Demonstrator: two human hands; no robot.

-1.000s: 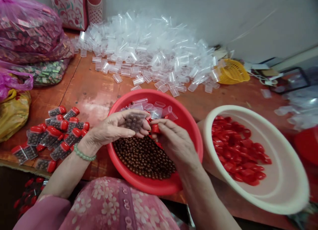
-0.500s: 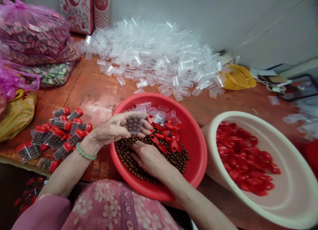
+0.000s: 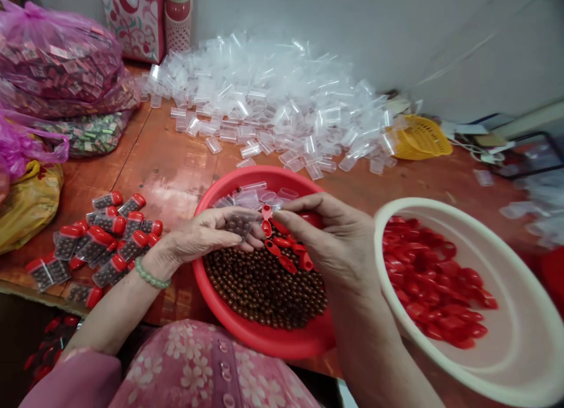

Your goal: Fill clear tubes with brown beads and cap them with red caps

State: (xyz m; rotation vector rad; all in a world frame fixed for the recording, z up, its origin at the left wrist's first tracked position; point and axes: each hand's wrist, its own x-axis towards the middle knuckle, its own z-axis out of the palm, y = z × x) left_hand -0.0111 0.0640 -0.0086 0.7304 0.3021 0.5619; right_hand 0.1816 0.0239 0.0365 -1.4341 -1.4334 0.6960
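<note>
From my remote station I read the left hand [image 3: 209, 235] as turned palm-up, thumb and fingers closed lightly around a clear container [image 3: 240, 226] with brown beads visible inside. I see no red cap on it. The grip is positioned over the left rim of the red basin [image 3: 282, 346], which, I judge, lets any stray bead drop onto the loose beads [image 3: 268, 293] below.

The right hand [image 3: 335, 238] is above the right side of the same basin. Its thumb and index finger are drawn nearly together beside the container; I cannot tell whether anything is pinched between them. Loose red caps [image 3: 286, 262] lie on the beads beneath, and clear shells [image 3: 253, 194] lie along the far rim, apparently to keep all three part types within short reach.

The red basin stands at the near edge of the surface [image 3: 145, 167], directly in front of the torso. The cream basin [image 3: 520, 320], with more red caps [image 3: 432, 279], is placed to its right as a probable reserve. Red-capped containers [image 3: 99, 240] lie near the near-left corner, separated from the shell heap [image 3: 264, 97] along the far edge, presumably to prevent mixing.
</note>
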